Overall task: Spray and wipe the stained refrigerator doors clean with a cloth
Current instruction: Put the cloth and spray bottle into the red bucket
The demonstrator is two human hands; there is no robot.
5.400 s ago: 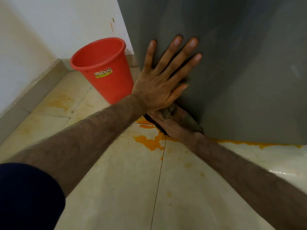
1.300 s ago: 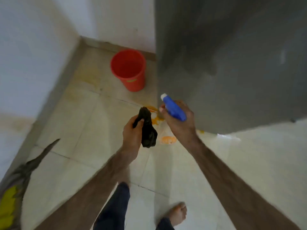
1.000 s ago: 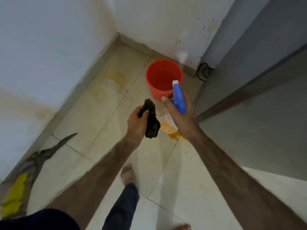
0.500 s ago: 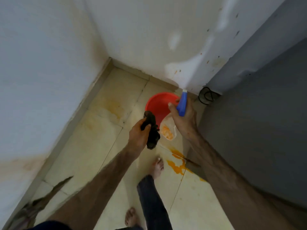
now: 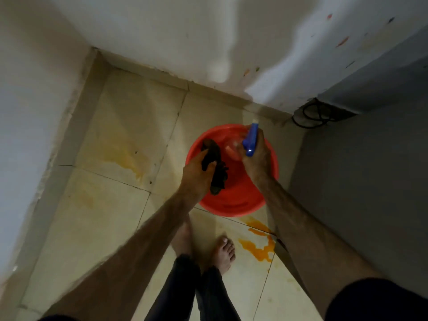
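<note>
Both hands over bucket (image 5: 231,205), gripping.

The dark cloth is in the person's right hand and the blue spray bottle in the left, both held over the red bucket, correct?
Not quite: the hands are swapped. In the head view, the left hand grips the dark cloth and the right hand holds the blue spray bottle, both over the red bucket.
</note>
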